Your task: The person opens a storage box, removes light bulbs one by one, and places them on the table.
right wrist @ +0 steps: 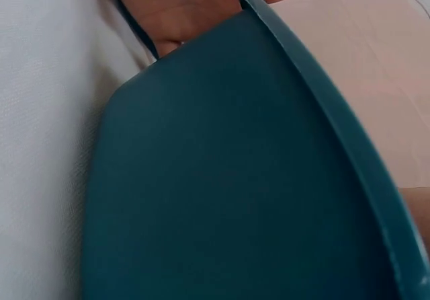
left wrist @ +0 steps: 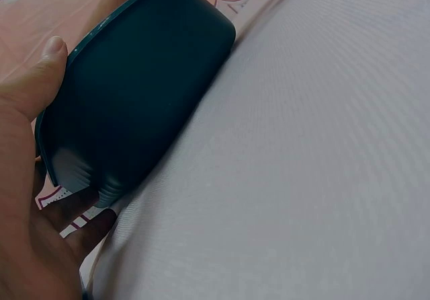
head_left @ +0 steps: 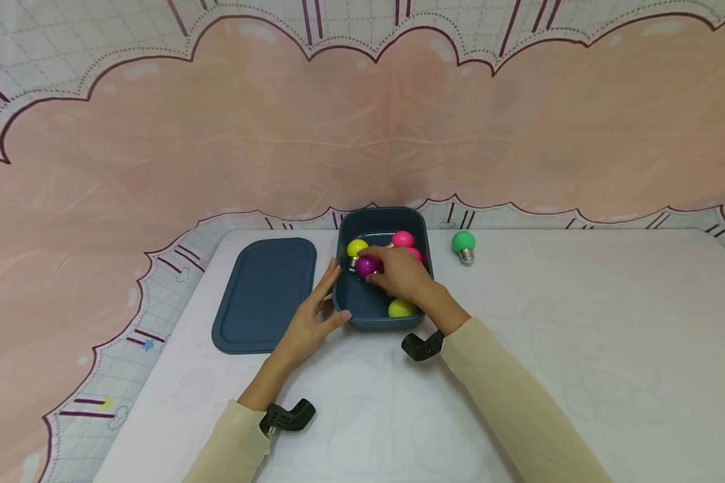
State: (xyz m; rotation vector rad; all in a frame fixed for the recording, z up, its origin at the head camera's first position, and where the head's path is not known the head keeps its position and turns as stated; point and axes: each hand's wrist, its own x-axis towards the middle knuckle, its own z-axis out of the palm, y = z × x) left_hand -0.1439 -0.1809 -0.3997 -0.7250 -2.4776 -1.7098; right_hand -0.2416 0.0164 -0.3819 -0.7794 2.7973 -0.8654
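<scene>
A dark blue bin (head_left: 383, 323) stands at the far side of the table with several colored light bulbs in it. Inside it, my right hand (head_left: 401, 272) pinches a purple light bulb (head_left: 368, 266) between thumb and fingers. Close beside that one lies a yellow bulb (head_left: 356, 247). Pink bulbs (head_left: 403, 239) sit partly behind the right hand, and a yellow-green bulb (head_left: 402, 308) lies in the near right corner. My left hand (head_left: 308, 327) rests against the bin's left side, fingers extended and thumb (left wrist: 50, 68) at the near rim. The right wrist view shows mostly the bin's outer wall (right wrist: 228, 172).
Left of the bin, a dark blue lid (head_left: 264, 295) lies flat on the white table (head_left: 580, 349). A green light bulb (head_left: 463, 241) lies on the table to the bin's right, near the back edge. Behind hangs a peach patterned cloth (head_left: 362, 134).
</scene>
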